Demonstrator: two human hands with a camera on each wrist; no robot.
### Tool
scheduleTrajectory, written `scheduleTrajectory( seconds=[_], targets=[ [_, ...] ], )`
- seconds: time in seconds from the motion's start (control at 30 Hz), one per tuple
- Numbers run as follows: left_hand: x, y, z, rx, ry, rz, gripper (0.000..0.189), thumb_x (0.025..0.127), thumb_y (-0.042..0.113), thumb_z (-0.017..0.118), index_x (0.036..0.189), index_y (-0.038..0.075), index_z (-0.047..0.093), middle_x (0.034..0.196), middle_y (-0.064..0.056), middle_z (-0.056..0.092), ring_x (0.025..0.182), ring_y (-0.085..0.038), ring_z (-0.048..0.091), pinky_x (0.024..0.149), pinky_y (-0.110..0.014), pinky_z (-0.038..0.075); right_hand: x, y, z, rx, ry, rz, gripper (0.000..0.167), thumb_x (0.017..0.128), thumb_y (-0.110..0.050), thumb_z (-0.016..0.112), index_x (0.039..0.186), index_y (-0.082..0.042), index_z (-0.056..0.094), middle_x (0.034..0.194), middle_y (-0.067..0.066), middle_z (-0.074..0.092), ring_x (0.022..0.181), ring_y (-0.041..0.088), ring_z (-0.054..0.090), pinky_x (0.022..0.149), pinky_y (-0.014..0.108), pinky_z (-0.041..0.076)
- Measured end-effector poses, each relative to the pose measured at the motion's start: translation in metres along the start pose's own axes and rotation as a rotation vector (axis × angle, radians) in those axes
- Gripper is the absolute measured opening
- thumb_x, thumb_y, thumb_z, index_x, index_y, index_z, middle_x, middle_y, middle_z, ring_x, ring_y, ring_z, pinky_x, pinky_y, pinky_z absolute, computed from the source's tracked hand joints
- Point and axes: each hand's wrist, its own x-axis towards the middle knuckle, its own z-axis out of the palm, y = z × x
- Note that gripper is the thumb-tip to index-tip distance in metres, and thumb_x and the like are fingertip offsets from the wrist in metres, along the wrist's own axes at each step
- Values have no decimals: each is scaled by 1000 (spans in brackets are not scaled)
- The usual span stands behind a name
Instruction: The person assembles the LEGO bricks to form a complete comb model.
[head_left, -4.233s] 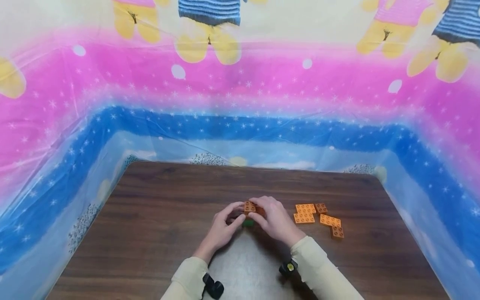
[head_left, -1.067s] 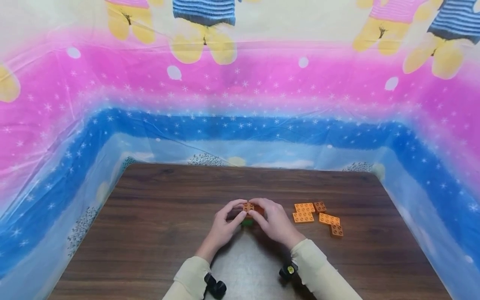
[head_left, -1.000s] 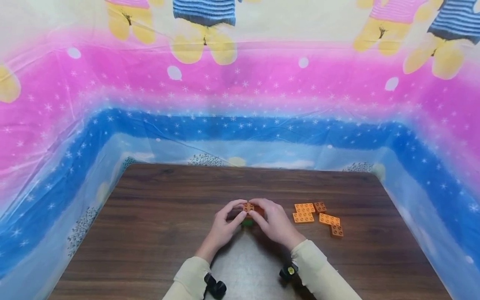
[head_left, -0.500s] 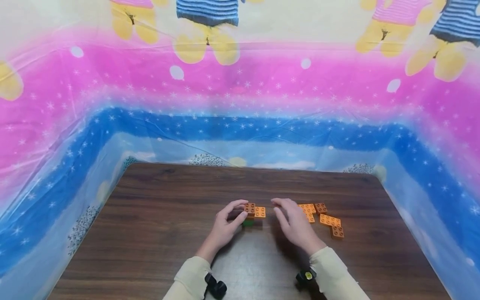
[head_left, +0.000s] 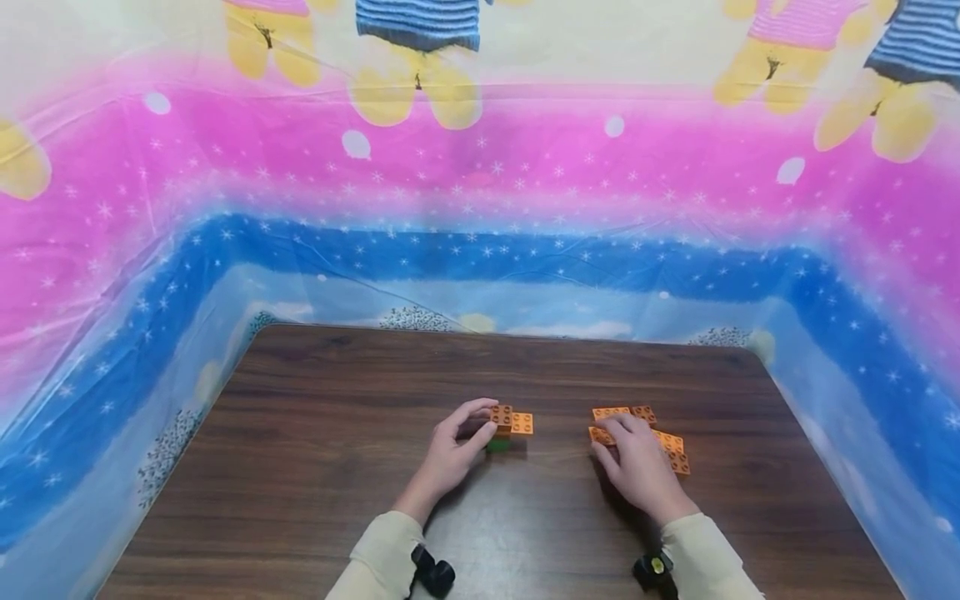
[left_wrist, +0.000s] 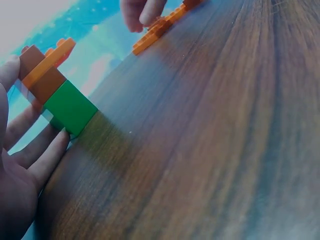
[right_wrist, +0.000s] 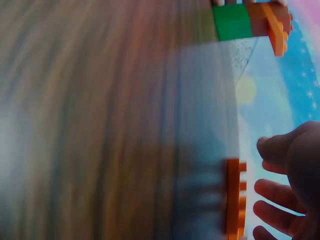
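Note:
A stack of toy building bricks stands on the table, held between the thumb and fingers of my left hand (head_left: pixel 447 454). Its base is a green brick (left_wrist: pixel 71 107); above come a brown brick (left_wrist: pixel 49 86), a thin orange plate (head_left: pixel 523 423) jutting out to the right, and a brown brick (head_left: pixel 501 415) on top. My right hand (head_left: pixel 639 468) hovers over the loose pieces, nearest to a flat orange plate (head_left: pixel 600 436). In the right wrist view a gap separates its loosely bent fingers from an orange plate (right_wrist: pixel 233 200); nothing is in its grasp.
Behind the right hand lie another orange plate (head_left: pixel 611 412) and a small brown brick (head_left: pixel 643 413). To its right are a further orange plate (head_left: pixel 671 442) and a brown brick (head_left: pixel 679 462). A patterned cloth (head_left: pixel 480 250) hangs around the wooden table (head_left: pixel 300 467).
My right hand has let go of the stack and moved right to the loose pieces, uncovering the stack's orange plate. The left hand stays at the stack.

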Motion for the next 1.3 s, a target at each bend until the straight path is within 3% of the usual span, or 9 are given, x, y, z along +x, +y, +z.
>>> scheduleTrajectory(
  seconds=[0.27, 0.63, 0.93, 1.3],
  targets=[
    [1, -1, 0, -4, -8, 0, 37, 106, 19, 65, 142, 9, 63, 132, -11, 69, 121, -29, 68, 101, -47, 54, -6, 14, -2, -89, 12, -43, 35, 91, -24, 85, 119, -6, 74, 115, 13, 69, 109, 35, 64, 93, 57, 54],
    [2, -3, 0, -3, -6, 6, 37, 106, 19, 65, 141, 9, 63, 132, -12, 69, 120, -30, 68, 100, -48, 54, -5, 14, -4, -94, 38, -71, 36, 85, -17, 89, 116, -7, 74, 110, 11, 68, 103, 34, 64, 89, 57, 54],
    [0, -4, 0, 1, -8, 3, 35, 106, 20, 65, 141, 15, 64, 132, -11, 69, 120, -30, 68, 98, -42, 55, -4, 15, -5, -68, -42, -11, 41, 86, -20, 89, 122, -6, 73, 117, 12, 69, 109, 34, 64, 97, 57, 53],
    [1, -6, 0, -10, -10, 15, 36, 106, 19, 65, 141, 11, 64, 132, -12, 69, 119, -30, 68, 97, -43, 56, -1, 16, -7, -59, -87, 19, 45, 85, -20, 90, 124, -5, 73, 120, 14, 71, 113, 35, 63, 100, 58, 52]
  ],
)
